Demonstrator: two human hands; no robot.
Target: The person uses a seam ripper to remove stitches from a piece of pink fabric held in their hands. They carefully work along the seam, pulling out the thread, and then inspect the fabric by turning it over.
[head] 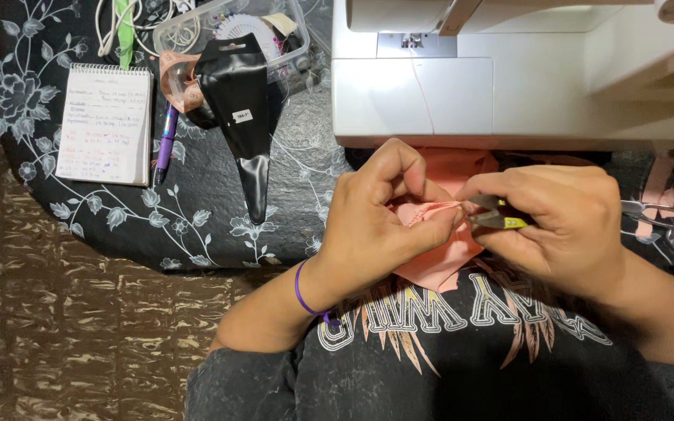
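My left hand point(380, 222) pinches the stitched edge of a small pink fabric piece point(438, 261) in front of my chest. My right hand point(563, 222) grips small thread snips point(501, 217) with a yellow-green handle, their tips touching the fabric edge beside my left fingertips. A thin pink thread point(424, 93) runs from the fabric up over the bed of the white sewing machine point(509, 86) just beyond my hands. A purple band circles my left wrist.
On the dark floral tablecloth point(196, 218) at left lie a spiral notepad point(105, 125), a purple pen point(166, 144), a black scissor sheath point(245, 117) and a clear box of sewing notions point(232, 31). Scissors point(665, 209) lie at right.
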